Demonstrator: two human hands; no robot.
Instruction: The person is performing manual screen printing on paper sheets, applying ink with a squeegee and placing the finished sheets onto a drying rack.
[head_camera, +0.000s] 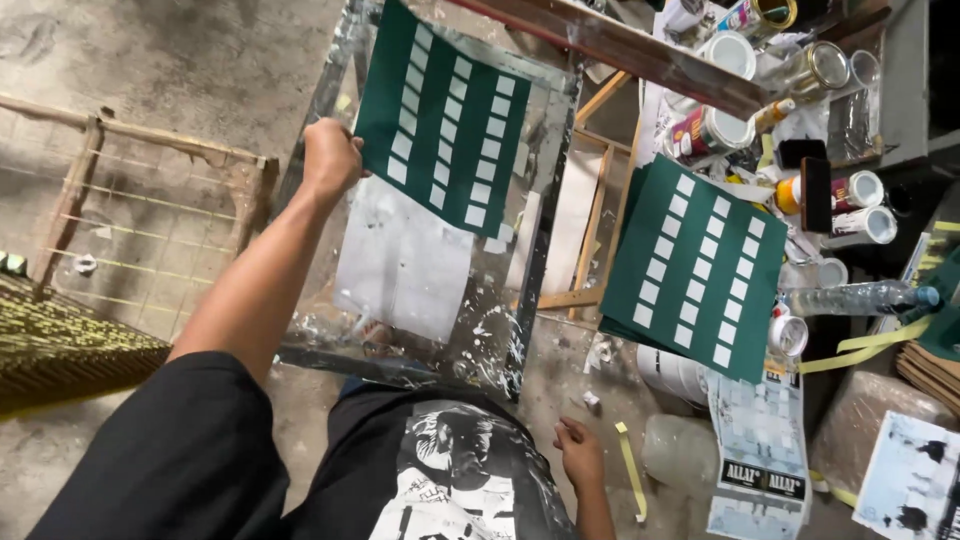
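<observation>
Fingers (345, 165) of left hand (330, 160) pinch green sheet (445, 115) edge; sheet flat, w/ white rectangle rows. Right hand (580, 455) loosely curled, holding nothing.

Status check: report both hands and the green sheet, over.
Left hand pinching the edge of the green sheet with white rectangles over the glass printing table. Right hand empty, low by the shirt. Stack of matching green sheets lies apart, right.

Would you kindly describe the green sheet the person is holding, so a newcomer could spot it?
Start at the paint-splashed glass table in the middle. The left hand grips one green sheet with rows of white rectangles at its far end. Unlike the matching stack to the right, it is single and lifted.
</observation>
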